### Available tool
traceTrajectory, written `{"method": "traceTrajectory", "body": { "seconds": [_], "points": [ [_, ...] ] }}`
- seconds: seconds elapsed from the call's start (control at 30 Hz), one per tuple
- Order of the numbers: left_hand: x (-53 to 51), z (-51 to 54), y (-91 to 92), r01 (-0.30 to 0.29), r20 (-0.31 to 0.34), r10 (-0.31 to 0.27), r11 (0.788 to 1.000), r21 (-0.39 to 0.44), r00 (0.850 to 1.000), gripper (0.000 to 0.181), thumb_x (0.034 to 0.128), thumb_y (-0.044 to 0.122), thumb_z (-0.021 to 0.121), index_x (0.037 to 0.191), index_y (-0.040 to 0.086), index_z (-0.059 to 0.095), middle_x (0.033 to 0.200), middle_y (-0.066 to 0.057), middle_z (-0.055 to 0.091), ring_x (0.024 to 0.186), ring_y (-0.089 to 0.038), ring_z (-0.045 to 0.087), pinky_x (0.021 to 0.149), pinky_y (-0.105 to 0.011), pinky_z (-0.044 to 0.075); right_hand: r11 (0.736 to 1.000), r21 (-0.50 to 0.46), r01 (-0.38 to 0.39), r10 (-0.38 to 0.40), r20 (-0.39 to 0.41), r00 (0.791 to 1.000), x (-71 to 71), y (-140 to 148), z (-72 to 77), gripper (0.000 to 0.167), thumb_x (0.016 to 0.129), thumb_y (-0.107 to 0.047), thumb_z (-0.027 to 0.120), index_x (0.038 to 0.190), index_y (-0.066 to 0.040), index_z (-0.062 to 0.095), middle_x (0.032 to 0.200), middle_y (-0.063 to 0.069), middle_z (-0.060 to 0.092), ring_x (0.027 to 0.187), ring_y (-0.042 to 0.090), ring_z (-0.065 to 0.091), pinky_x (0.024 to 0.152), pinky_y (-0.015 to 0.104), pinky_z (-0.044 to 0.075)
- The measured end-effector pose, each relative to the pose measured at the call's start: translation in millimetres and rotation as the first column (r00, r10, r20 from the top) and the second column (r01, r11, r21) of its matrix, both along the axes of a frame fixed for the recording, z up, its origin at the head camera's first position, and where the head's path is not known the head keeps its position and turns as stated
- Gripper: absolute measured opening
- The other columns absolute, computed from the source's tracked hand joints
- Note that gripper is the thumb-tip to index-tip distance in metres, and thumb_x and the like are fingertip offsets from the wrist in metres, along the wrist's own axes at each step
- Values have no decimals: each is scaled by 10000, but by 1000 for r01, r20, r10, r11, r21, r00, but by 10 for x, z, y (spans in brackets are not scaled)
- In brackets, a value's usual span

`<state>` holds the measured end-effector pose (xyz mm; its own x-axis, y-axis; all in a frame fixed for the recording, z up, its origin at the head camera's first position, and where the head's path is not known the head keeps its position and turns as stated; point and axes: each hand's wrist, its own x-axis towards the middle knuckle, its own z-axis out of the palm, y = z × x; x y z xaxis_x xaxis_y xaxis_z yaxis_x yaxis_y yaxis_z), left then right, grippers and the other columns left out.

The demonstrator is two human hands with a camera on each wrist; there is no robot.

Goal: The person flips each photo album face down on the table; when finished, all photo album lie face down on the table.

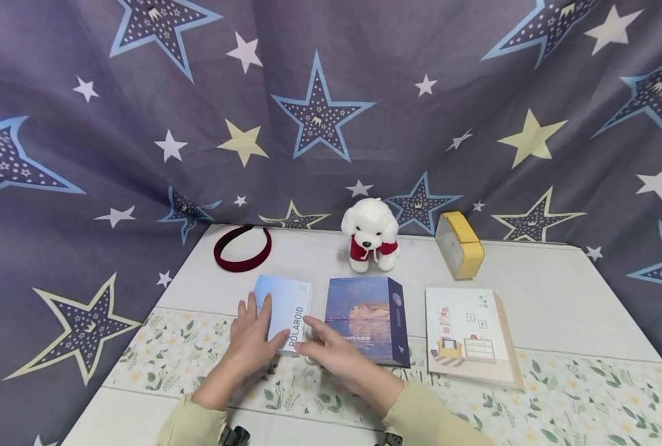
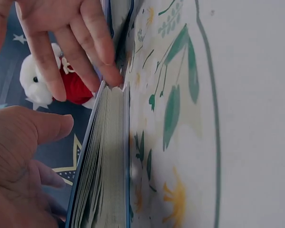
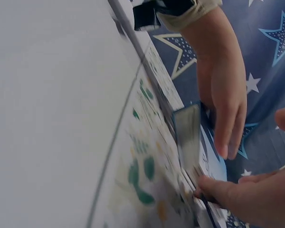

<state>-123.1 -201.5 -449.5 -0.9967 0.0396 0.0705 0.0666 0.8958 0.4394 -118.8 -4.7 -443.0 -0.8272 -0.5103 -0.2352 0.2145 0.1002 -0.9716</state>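
Observation:
A light-blue photo album marked POLAROID lies closed on the table, its page edges facing me in the left wrist view. My left hand is over its left side, fingers spread and fairly straight, thumb near the lower edge. At the album's right side is my right hand, its extended fingers at the edge and its thumb near the lower right corner. To the right lies a dark-blue photo album with a seaside cliff picture, partly behind the right hand. Neither hand visibly grips anything.
Further right lies a cream album with a room drawing. Behind stand a white plush dog in red and a yellow box-shaped object. A dark-red headband lies at the back left. A star-patterned curtain hangs behind the table.

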Motion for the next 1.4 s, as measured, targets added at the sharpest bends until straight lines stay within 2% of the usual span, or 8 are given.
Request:
{"method": "traceTrajectory", "body": {
  "seconds": [0.1,0.2,0.37,0.5,0.77,1.0,1.2,1.4],
  "points": [
    [13,-4,17,-2,16,2,1000,-1,1000,844,890,318,688,1484,-104,262,1521,-407,54,1399,-575,-14,1052,-741,90,1000,-13,26,-26,27,999,36,-69,-17,699,910,-313,651,1516,-133,354,1555,267,232,1425,460,194,1091,661,183],
    [18,2,21,-1,35,0,1000,11,999,855,889,325,686,1486,-105,252,1526,-401,26,1403,-565,-35,1053,-735,92,998,-53,41,-38,58,998,62,-125,-31,658,927,-296,614,1502,-92,367,1565,270,196,1438,447,163,1107,623,206],
    [20,30,-6,0,71,-1,1000,22,997,853,888,319,680,1490,-101,246,1534,-391,-3,1409,-556,-20,1035,-743,134,984,-163,78,-62,101,993,94,-186,-54,598,953,-245,541,1484,-32,367,1552,236,254,1431,426,207,1129,562,222],
    [10,45,-36,-7,84,5,1000,31,996,842,884,326,680,1487,-93,269,1544,-374,2,1413,-543,27,1001,-771,172,960,-256,112,-87,108,990,104,-197,-65,562,967,-213,491,1474,-10,361,1537,218,287,1434,402,216,1145,560,173],
    [-24,15,-53,-2,99,-4,999,51,995,857,891,333,677,1504,-75,237,1572,-321,-26,1430,-493,58,1033,-717,228,903,-395,169,-112,162,980,76,-211,-75,553,967,-160,446,1475,28,335,1503,233,355,1426,376,257,1153,565,127],
    [-23,-5,-67,-20,129,12,998,57,992,857,897,338,669,1513,-60,225,1578,-304,-47,1423,-505,80,1022,-714,251,884,-418,210,-140,192,971,78,-219,-83,532,968,-154,443,1465,20,365,1513,242,341,1420,406,256,1150,560,153],
    [-39,26,-75,-41,170,17,989,141,985,838,900,322,661,1515,-50,231,1582,-287,-69,1417,-527,71,1032,-720,223,880,-412,236,-162,207,965,84,-221,-72,536,954,-150,451,1463,3,381,1517,238,336,1414,403,276,1143,565,177],
    [-62,37,-86,-57,179,20,978,201,984,853,884,322,683,1515,-43,240,1585,-282,-64,1418,-531,50,1055,-706,189,882,-407,239,-169,200,965,74,-216,-61,539,953,-160,450,1466,-12,380,1490,219,383,1386,376,345,1140,548,206]
  ]
}}
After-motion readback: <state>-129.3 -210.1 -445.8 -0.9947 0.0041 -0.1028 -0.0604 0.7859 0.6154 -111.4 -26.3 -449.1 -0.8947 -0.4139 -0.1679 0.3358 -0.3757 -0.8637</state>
